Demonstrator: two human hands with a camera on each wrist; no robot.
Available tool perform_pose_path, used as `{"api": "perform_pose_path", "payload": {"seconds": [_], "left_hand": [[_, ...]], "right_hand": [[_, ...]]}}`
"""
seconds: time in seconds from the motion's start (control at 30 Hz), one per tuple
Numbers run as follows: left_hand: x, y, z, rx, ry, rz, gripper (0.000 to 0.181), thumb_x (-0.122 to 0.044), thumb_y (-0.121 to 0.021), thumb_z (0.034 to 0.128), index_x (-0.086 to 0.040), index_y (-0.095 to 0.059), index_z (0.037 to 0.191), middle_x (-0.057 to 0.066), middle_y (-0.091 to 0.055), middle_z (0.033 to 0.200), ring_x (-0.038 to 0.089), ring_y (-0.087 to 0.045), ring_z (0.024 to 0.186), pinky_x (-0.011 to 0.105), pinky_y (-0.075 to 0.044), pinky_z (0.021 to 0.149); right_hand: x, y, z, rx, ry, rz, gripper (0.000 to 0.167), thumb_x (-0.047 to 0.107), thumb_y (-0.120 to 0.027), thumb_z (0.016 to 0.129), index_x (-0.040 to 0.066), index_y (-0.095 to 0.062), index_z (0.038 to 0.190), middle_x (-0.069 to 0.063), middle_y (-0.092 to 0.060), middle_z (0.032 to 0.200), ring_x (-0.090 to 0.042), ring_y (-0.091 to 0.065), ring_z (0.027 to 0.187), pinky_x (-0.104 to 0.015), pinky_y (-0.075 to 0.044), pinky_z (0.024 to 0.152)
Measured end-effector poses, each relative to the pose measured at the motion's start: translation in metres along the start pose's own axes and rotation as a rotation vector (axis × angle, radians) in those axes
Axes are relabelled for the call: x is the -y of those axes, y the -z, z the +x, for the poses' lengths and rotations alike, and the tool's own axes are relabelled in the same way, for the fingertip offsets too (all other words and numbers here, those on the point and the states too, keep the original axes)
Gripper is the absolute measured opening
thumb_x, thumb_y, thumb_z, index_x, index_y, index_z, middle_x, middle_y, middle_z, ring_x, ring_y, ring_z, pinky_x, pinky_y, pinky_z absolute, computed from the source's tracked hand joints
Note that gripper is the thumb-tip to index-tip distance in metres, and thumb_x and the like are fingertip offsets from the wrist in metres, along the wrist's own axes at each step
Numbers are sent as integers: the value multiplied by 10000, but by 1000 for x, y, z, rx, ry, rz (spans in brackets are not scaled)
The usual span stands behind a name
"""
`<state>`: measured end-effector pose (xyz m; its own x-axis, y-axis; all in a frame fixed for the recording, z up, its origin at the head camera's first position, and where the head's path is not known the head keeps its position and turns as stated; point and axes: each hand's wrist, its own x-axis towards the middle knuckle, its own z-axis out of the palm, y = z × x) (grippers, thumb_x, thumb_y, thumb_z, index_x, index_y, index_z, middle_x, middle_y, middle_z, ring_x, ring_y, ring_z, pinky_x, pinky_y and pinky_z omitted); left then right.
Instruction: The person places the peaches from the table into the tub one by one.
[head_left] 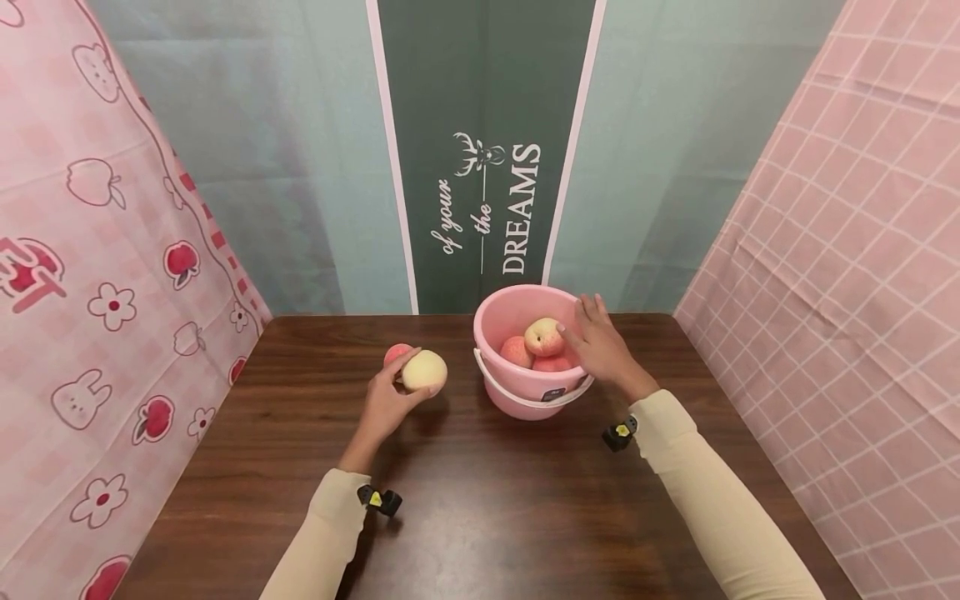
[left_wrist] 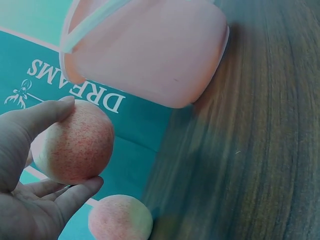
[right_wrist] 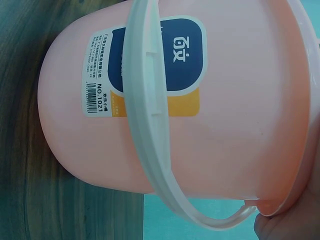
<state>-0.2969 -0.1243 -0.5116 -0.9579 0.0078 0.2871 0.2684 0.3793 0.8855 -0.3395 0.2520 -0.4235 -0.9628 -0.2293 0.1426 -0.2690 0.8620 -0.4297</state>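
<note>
My left hand (head_left: 390, 400) holds a peach (head_left: 425, 372) between thumb and fingers, left of the bucket. In the left wrist view this peach (left_wrist: 77, 142) shows a speckled red side. Just behind it on the table is a second peach (head_left: 397, 354), partly hidden in the head view; the left wrist view shows this other peach (left_wrist: 120, 218) lower down. The pink bucket (head_left: 517, 400) stands upright with several peaches inside, a pale one (head_left: 544, 337) on top. At its right rim my right hand (head_left: 606, 354) grips the edge, thumb over the inside and fingers along the outside.
The brown wooden table (head_left: 480, 517) ends at a green and teal cloth backdrop (head_left: 480, 83). Patterned pink cloths hang on both sides. The bucket's white handle (right_wrist: 147, 100) hangs down its front, across a label (right_wrist: 185, 55).
</note>
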Motion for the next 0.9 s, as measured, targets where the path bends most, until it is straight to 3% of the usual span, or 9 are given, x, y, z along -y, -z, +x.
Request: {"api": "perform_pose_path", "payload": {"seconds": [0.27,0.6,0.9], "left_hand": [[-7,3,-1,9,-13,-56,730,-200,-918,756,-135,-608,1413,144,-627,1305,269,-629,949,284,-559,764],[-14,5,-3,15,-1,-82,719,-230,-916,765,-189,-610,1414,118,-606,1336,300,-624,972,445,-573,808],[-22,6,-6,18,-8,-90,733,-245,-919,761,-192,-604,1420,115,-597,1348,342,-630,981,410,-585,809]], "right_hand": [[1,0,0,-7,-8,-4,759,443,-385,1082,-68,-129,1582,-227,-35,1678,-366,117,1542,-642,-81,1202],[1,1,-1,-2,-21,-8,776,464,-379,1079,-67,-121,1582,-225,-33,1678,-361,121,1542,-636,-73,1204],[1,0,-1,-4,-14,-16,779,472,-372,1079,-70,-127,1581,-230,-34,1677,-371,113,1541,-643,-90,1202]]}}
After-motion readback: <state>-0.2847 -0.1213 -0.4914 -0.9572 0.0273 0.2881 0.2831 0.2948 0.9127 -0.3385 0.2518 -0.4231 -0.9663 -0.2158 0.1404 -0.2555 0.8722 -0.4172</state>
